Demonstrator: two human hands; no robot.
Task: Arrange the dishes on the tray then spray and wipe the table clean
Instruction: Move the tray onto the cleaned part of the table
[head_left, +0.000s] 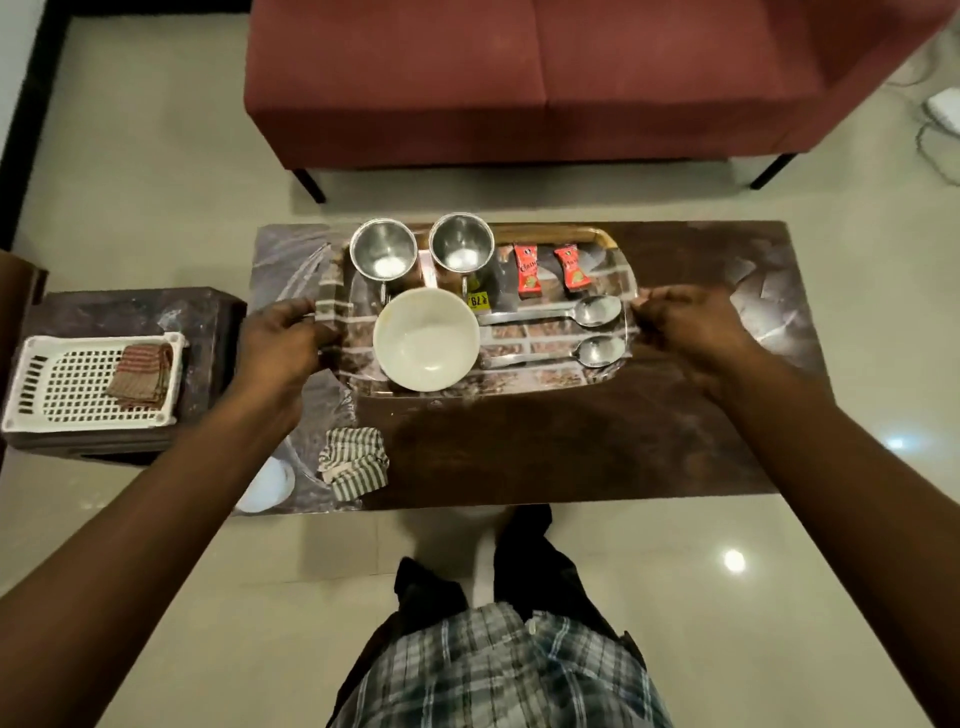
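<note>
From the head camera, the left hand (283, 338) has its fingers curled round the left short end of the rectangular glossy tray with a brick pattern (519, 382), and the right hand (685, 322) pinches the tray's right short end with bent fingers and thumb. The tray sits between the two hands over the dark brown wooden table (571, 447); whether it rests on the table or is raised off it cannot be told. Just beside the left hand, toward the right hand, lies the round white bowl (426, 339). Beyond the bowl stand two shiny steel cups, upright and side by side, one (384, 254) nearer the left hand and the other (461, 248) beside it. Close to the right hand's fingertips lie two steel spoons, the far one (566, 310) and the near one (571, 354), bowls pointing at that hand. Beyond them are two small red sachets (527, 270) (571, 267). Below the left wrist, on the table, lies a crumpled green-and-white striped cloth (354, 462). Outward of the left forearm stands a white perforated plastic basket (62, 384) holding a folded reddish checked cloth (143, 374). Beyond both hands stands a maroon sofa (519, 78).
</note>
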